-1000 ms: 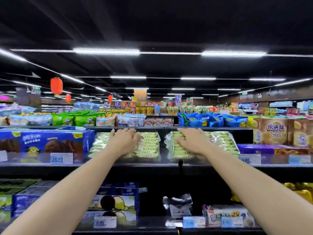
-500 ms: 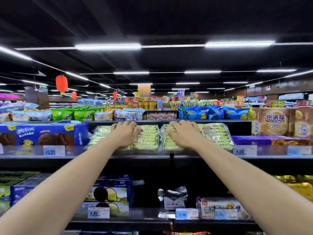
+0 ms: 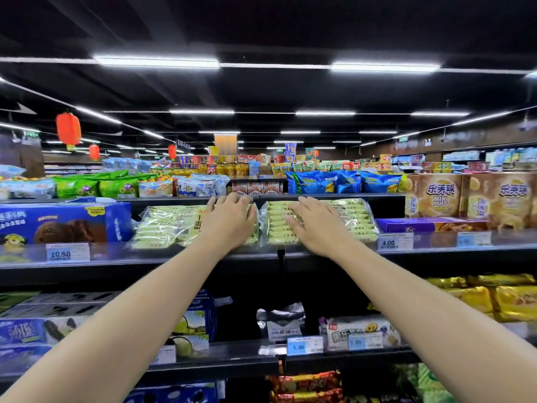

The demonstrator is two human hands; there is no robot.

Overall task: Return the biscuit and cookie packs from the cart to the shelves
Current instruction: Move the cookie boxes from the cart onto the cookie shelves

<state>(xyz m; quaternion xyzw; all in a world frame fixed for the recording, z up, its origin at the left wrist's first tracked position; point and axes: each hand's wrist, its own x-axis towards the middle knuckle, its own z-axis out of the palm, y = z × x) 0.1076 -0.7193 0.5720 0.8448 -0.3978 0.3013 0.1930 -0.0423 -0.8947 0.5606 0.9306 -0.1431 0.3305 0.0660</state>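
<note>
Biscuit packs, head view: two clear packs of pale green biscuits lie flat, side by side, on the upper shelf (image 3: 139, 257). The left biscuit pack (image 3: 171, 225) sits just beside a blue box (image 3: 64, 222). The right biscuit pack (image 3: 351, 219) sits just beside a purple box (image 3: 430, 225). The left hand (image 3: 229, 222) rests palm down on the right end of the left biscuit pack, fingers close together and bent over its far edge; whether they clasp it cannot be told. The right hand (image 3: 315, 228) lies flat on the left half of the right biscuit pack, fingers (image 3: 308, 207) straight, slightly spread, on its top. The hands are near, not touching.
</note>
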